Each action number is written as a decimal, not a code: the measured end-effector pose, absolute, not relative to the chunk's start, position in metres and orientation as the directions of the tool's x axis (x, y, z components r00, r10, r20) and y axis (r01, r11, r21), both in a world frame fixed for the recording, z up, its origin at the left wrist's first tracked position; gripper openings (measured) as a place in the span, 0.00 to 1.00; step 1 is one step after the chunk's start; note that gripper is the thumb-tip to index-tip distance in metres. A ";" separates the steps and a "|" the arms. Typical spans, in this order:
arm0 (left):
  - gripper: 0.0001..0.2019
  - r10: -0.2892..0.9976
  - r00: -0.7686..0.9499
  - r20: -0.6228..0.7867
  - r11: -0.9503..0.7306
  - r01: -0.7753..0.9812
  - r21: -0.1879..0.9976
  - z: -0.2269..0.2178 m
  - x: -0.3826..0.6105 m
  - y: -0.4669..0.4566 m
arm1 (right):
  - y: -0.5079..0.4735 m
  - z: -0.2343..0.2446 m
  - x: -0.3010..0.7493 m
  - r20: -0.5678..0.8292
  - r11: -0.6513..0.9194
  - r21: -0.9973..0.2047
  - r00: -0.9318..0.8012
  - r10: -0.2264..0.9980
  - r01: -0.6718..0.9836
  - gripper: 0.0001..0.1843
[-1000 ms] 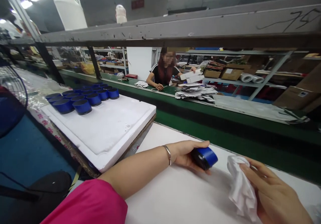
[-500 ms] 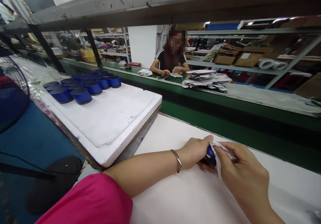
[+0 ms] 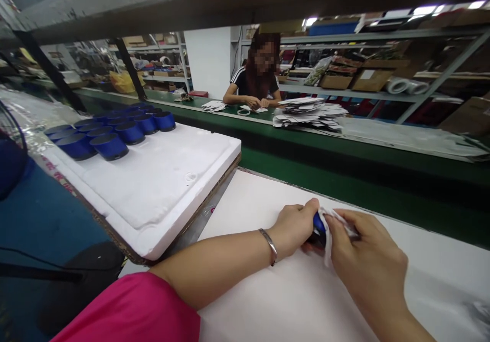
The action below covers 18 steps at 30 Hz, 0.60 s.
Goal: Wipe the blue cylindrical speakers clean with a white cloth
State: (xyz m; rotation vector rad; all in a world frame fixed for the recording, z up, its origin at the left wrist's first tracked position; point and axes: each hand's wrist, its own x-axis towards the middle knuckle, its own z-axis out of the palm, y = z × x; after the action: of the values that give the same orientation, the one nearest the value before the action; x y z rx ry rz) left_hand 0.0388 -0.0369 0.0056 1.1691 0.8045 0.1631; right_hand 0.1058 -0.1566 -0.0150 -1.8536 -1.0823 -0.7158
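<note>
My left hand [image 3: 293,227] is closed around a small blue round casing [image 3: 318,225] with a dark face, held on its side just above the white work surface [image 3: 283,301]. My right hand [image 3: 365,252] presses a white cloth [image 3: 329,229] against the casing's end, fingers curled on the cloth. Most of the casing is hidden between the two hands. A thin bracelet sits on my left wrist, and a pink sleeve covers my upper arm.
A white foam board [image 3: 161,178] to the left carries several blue casings [image 3: 111,132] at its far end. Beyond a green conveyor [image 3: 344,163], another person [image 3: 254,84] sits handling paper, with a pile of sheets [image 3: 306,112] beside them. Shelves with boxes stand behind.
My right hand brought the cloth from the right onto the casing and is now pressed against it. The camera tilted down a little. The other person's hands came together at the belt.
</note>
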 end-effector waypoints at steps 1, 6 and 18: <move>0.24 0.505 0.722 -0.473 0.409 0.282 0.868 0.006 0.038 -0.037 | -0.157 -0.016 0.102 0.789 -0.258 -0.396 0.471 0.396 0.881 0.18; 0.24 0.517 0.722 -0.459 0.372 0.293 0.881 0.008 0.036 -0.038 | -0.158 -0.023 0.098 0.774 -0.294 -0.452 0.534 0.341 0.842 0.16; 0.25 0.556 0.714 -0.426 0.369 0.248 0.896 0.002 0.034 -0.042 | -0.162 -0.021 0.094 0.675 -0.362 -0.544 0.651 0.347 0.757 0.18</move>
State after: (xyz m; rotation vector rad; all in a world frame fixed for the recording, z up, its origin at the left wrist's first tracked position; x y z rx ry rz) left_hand 0.0344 -0.0417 0.0019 1.2095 0.7969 0.2270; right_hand 0.0945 -0.1621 -0.0210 -1.9642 -0.8631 -0.5722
